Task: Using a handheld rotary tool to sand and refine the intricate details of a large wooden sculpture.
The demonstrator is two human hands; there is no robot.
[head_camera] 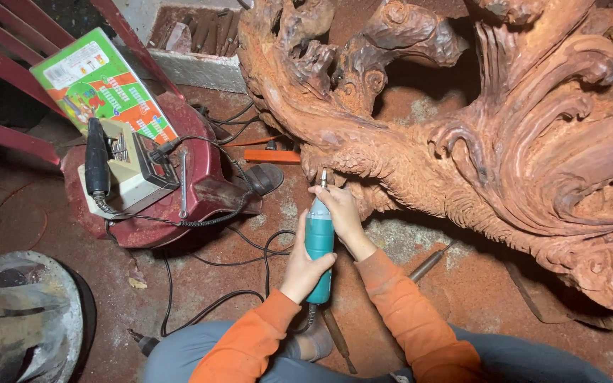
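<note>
Teal rotary tool point(318, 245), upright, its bit touching the lower edge of the carved wood root point(462, 135). Left hand point(303, 266): fingers closed around the tool's lower body. Right hand point(340, 213): fingers closed on its upper end, just beside the carving. Open dusty floor point(462, 284) lies right of the forearms; cables point(250, 248) and a red stool point(200, 191) crowd the left.

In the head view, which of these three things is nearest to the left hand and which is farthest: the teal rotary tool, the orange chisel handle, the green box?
1. Teal rotary tool: gripped in the left hand.
2. Orange chisel handle: on the floor above the hand, beside the carved wood.
3. Green box: far upper left, on the red stool.
</note>
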